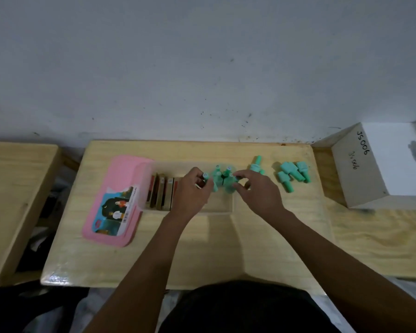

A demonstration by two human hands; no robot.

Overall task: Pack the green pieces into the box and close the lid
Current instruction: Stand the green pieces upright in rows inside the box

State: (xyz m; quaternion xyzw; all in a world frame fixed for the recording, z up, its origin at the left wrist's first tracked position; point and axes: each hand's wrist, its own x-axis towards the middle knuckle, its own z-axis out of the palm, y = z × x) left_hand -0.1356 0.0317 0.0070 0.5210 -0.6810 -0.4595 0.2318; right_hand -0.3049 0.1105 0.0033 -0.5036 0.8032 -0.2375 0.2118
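Over the clear box (pixel 226 205), the left hand (pixel 192 191) and right hand (pixel 257 191) each seem to pinch upright green pieces (pixel 222 180), more lying loose (pixel 294 175) on the table (pixel 202 248).

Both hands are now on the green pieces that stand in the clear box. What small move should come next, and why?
Probably settle the cluster of upright green pieces that both the left hand and right hand pinch down into the clear box, then release. More loose green pieces lie on the table to the right, and the pink lid lies off to the left.
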